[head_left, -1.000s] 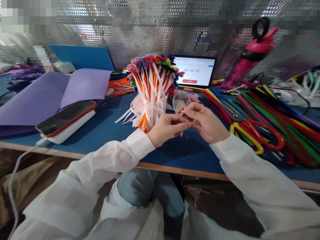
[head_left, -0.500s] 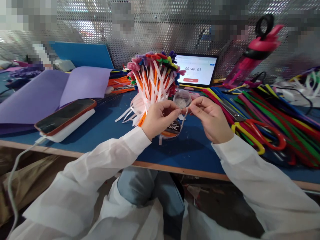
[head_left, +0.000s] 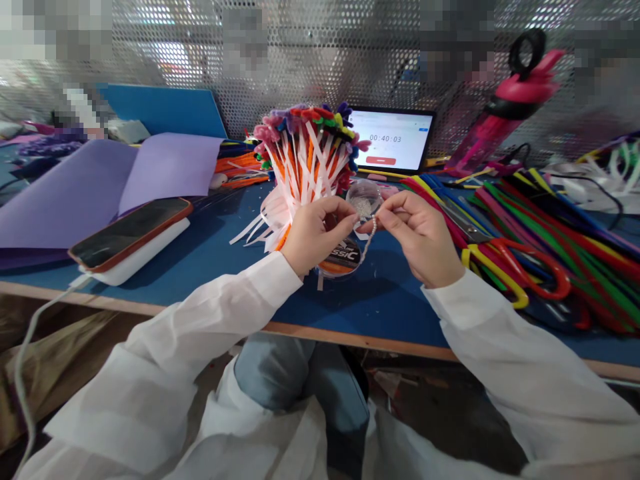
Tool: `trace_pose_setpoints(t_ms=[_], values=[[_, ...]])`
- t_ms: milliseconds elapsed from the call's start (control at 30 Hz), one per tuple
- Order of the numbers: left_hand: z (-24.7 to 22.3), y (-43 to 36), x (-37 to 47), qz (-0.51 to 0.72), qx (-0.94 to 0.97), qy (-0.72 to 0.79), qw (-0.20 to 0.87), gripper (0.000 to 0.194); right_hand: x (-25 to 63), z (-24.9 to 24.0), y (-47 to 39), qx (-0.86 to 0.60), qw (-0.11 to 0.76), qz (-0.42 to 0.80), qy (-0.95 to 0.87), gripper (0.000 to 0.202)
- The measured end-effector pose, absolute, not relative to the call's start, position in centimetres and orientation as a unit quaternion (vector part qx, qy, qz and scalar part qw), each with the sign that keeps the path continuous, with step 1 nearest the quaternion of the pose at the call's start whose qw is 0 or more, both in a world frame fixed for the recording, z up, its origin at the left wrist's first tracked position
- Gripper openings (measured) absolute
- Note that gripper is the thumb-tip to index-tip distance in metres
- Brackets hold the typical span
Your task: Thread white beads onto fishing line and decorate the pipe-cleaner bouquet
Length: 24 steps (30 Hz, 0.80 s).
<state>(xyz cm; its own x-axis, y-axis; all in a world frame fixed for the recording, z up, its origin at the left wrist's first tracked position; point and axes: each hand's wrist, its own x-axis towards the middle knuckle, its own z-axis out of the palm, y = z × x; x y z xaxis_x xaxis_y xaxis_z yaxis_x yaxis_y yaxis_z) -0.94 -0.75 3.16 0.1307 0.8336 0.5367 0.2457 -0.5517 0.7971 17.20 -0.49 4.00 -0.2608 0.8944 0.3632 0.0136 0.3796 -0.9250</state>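
Observation:
A thin strand of small pale beads [head_left: 369,244] hangs in a curve from the fingertips of my right hand [head_left: 425,237], which is pinched closed on it. My left hand [head_left: 317,233] is also closed, thumb against index finger; what it pinches is too small to make out. Below and between the hands lies a round spool with a black and orange label [head_left: 346,257]. Just behind the fingers is a clear round tub [head_left: 363,195] with tiny beads in it. A bundle of pipe-cleaner flowers with pale ribbons [head_left: 309,157] stands behind my left hand.
Scissors [head_left: 537,270] and colourful pipe cleaners [head_left: 570,233] lie at the right, a pink bottle [head_left: 500,110] behind them. A tablet showing a timer [head_left: 393,140] stands at the back. At the left are purple sheets [head_left: 65,190] and a phone [head_left: 133,233] with a cable.
My right hand has shifted slightly left with the bead strand. The left hand has barely moved, its fingertips a little higher.

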Motion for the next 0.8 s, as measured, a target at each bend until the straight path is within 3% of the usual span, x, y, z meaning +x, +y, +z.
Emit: trace_pose_setpoints(t_ms=[533,800], values=[[2.6,-0.8,-1.4,0.515,0.749,0.389,0.148,0.017,17.4,4.2,-0.5,-0.344,0.472,0.406,-0.703,0.024],[1.8,-0.8,-0.9,0.55,0.685,0.358,0.316,0.017,17.5,4.0,-0.2,-0.355,0.467,0.312,-0.747,0.027]])
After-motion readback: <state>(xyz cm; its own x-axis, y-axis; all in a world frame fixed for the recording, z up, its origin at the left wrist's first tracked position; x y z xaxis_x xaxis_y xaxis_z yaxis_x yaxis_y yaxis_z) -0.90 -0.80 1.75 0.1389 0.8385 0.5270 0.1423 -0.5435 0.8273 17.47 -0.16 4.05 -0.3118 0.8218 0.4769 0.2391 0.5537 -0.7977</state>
